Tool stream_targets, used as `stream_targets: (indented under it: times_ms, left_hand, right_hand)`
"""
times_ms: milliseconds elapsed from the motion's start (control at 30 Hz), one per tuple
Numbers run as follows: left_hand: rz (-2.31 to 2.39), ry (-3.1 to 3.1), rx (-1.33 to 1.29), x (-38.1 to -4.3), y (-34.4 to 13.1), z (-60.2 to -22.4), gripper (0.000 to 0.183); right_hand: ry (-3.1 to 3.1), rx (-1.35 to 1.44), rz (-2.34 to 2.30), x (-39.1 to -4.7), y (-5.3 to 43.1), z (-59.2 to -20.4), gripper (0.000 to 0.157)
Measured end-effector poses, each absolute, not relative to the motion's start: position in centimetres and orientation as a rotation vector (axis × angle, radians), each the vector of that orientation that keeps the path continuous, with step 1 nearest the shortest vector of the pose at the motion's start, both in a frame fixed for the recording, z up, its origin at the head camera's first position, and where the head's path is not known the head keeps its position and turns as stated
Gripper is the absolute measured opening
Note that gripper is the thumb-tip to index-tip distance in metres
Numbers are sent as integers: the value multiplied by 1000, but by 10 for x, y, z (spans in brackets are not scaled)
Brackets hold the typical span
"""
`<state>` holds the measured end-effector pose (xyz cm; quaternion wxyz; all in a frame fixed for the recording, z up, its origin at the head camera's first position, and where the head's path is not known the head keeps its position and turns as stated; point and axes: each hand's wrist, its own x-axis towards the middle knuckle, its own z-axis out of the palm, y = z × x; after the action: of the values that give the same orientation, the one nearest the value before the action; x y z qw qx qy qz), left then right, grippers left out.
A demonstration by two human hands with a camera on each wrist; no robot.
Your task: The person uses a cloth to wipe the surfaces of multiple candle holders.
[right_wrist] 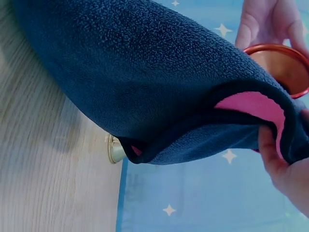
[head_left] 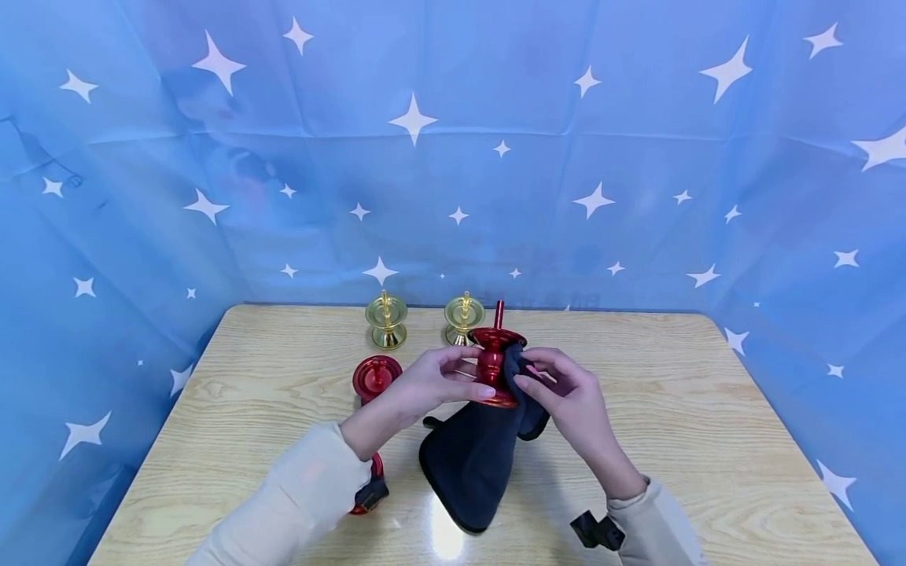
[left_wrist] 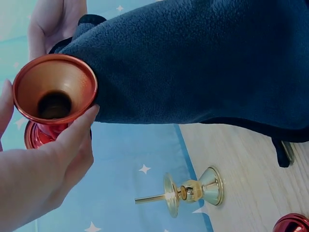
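My left hand [head_left: 446, 381] grips a shiny red candle holder [head_left: 491, 363] by its body and base, lifted over the table with its spike pointing up. From below, the left wrist view shows the hollow cup-shaped base [left_wrist: 55, 89], with the thumb along its rim. My right hand [head_left: 566, 393] pinches a dark blue towel [head_left: 470, 464] and presses it to the candle holder's right side. The towel drapes down below the holder; its pink underside [right_wrist: 258, 106] shows at the fold in the right wrist view.
Two gold candle holders [head_left: 387, 321] [head_left: 463, 316] stand at the back of the wooden table [head_left: 637, 409]. Another red candle holder [head_left: 377, 377] stands left of my left hand. A further red piece [head_left: 362, 507] is partly hidden under my left sleeve. A blue star-patterned curtain [head_left: 453, 173] encloses the table.
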<state>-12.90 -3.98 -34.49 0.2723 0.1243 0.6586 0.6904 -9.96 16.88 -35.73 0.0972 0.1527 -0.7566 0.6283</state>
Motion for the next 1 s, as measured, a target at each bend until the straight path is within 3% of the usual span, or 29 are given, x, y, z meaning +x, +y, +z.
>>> stream_targets:
  times_ms: [200,700,1000]
  left_hand:
    - [1854,1802,283,-128,-39,-344,53]
    - [1833,1888,257,-128,-38,-345,54]
    - [1520,2293,380,-128,-27,-352,64]
  right_hand:
    - [-2248,551,1856,-100,168,-361,34]
    - [-2338,386,1813,-102,169,-364,29]
    - [-2382,629,1529,-99,162,-347,30]
